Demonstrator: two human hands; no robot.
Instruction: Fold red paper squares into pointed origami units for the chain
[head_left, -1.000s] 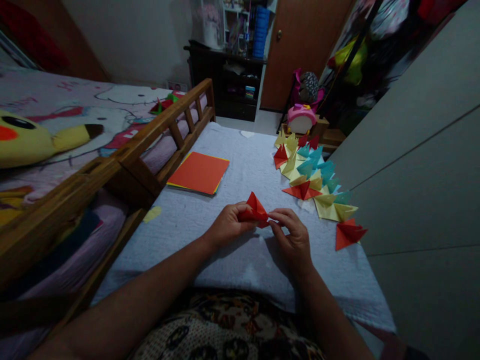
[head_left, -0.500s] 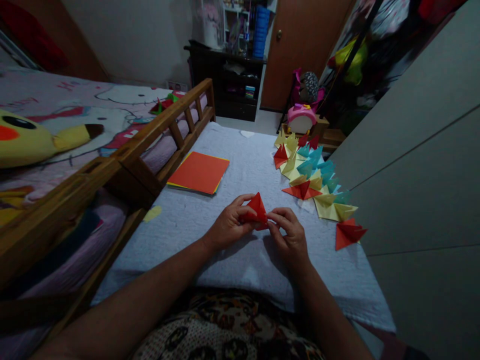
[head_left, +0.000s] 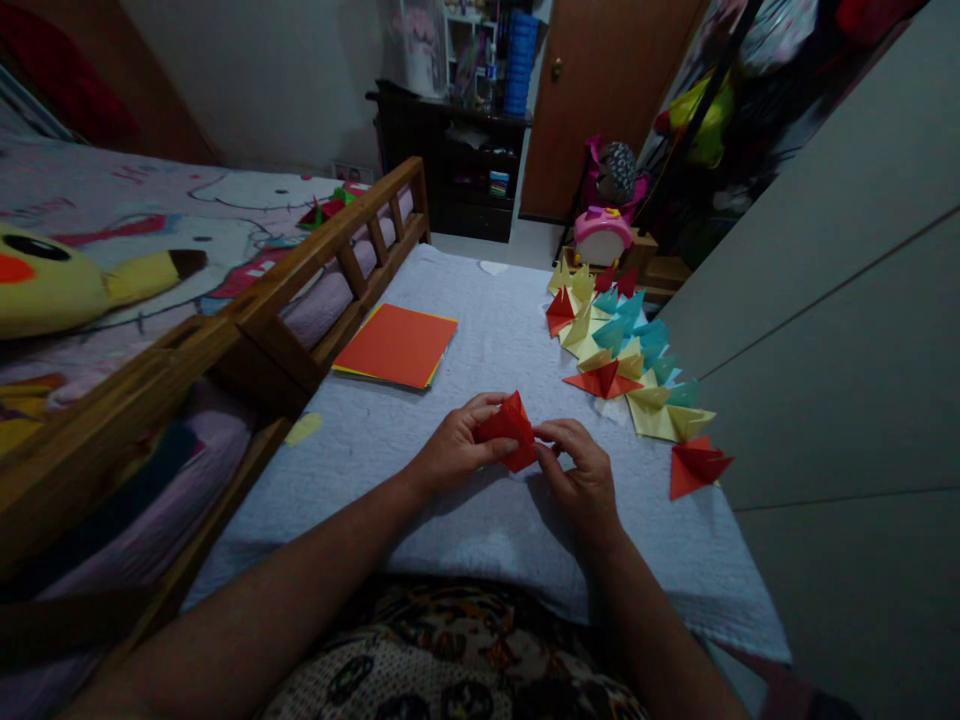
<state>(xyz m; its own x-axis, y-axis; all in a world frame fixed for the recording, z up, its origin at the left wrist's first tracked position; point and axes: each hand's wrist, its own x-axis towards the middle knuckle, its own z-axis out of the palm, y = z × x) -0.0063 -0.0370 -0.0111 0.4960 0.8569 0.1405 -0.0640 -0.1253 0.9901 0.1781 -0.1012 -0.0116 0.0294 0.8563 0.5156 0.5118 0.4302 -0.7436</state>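
Note:
A small piece of folded red origami paper is held up between my two hands, just above the pale bedsheet. My left hand grips its left side, the thumb across the front and the fingers behind. With thumb and index finger, my right hand pinches its right edge; the exact spot is partly hidden by the fingertips. To the left lies a stack of square paper, orange on top with yellow and darker edges below. Several finished-looking folded paper pieces in yellow, teal and red run along the right side.
A wooden rail borders the sheet on the left, with another bed and a yellow plush toy beyond. Pale cabinet doors rise on the right. Past the far edge are a dark cabinet and a pink toy.
The red paper has turned slightly and sits a little lower, showing a wider face. My left thumb now lies across its front. My right hand has barely moved.

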